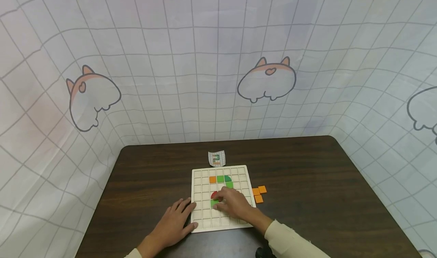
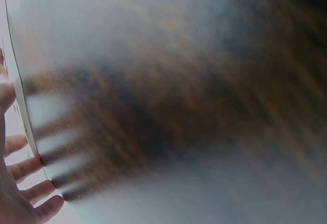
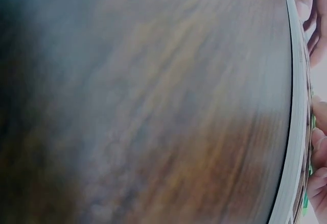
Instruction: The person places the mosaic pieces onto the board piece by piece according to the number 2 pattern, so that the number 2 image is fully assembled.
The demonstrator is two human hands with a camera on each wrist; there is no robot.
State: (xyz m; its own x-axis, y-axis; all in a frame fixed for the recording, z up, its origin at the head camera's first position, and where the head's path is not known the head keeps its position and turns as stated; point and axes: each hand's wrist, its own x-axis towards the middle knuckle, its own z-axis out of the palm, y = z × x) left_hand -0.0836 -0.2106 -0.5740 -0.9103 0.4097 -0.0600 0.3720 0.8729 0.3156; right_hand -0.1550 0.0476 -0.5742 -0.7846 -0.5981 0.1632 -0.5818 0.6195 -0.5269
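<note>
A cream square grid board (image 1: 205,224) lies on the dark table. My left hand (image 1: 172,224) rests beside its left edge, fingers spread and relaxed, with fingertips touching the rim; the left wrist view shows these fingers (image 2: 25,169) at the edge. Over the board's middle, my right hand (image 1: 233,203) has its thumb and fingers curled about a green square tile (image 1: 214,203). Just above that tile is a red curved-edge tile (image 1: 214,194), partly covered by the fingers. An orange tile (image 1: 212,179), a green tile (image 1: 220,178) and a dark green curved tile (image 1: 227,178) form an upper row, with another green tile (image 1: 229,184) below.
Several loose orange tiles (image 1: 258,199) lie right of the board. A small printed pattern card (image 1: 216,159) sits behind it. White grid-patterned curtains (image 1: 218,79) surround the table. A black object (image 1: 264,252) shows at the front edge, near the right sleeve.
</note>
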